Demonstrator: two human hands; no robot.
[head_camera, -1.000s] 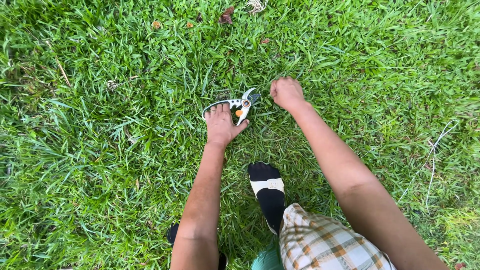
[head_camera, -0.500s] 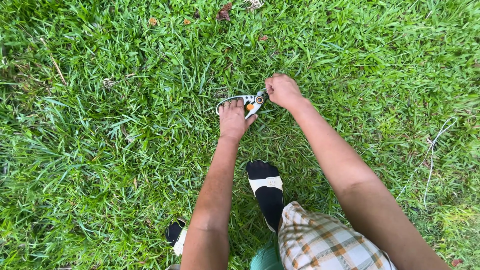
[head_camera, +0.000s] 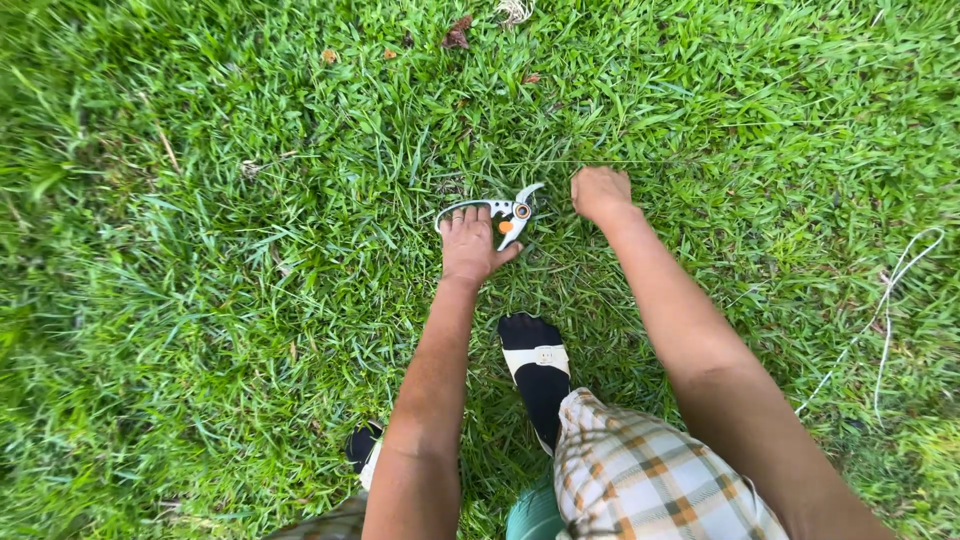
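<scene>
Down on the grass (head_camera: 200, 250), thick and green, a person bends low with both arms reaching to the ground. It is outdoors, with lawn all around. Near the top lie a few small brown dead leaves (head_camera: 458, 33) and a pale bit of dry stuff (head_camera: 514, 10). On the right side a thin white string (head_camera: 885, 300) curls through the blades.

Garden clippers (head_camera: 503, 213) lie in the lawn, just in front of the person. They are white and black with a small orange spot, and the curved metal tip points up and to the right. The left hand (head_camera: 470, 245) is closed around their handles, fingers wrapped over the top. The right hand (head_camera: 600, 193) is just beside the tip, curled into a fist down among the blades; what it grips is hidden.

Below the hands a foot in a black sock and a white-strapped sandal (head_camera: 537, 365) stands on the ground. Another sandal (head_camera: 364, 447) peeks out lower left. Checked shorts (head_camera: 650, 475) in cream, grey and orange show at the bottom.
</scene>
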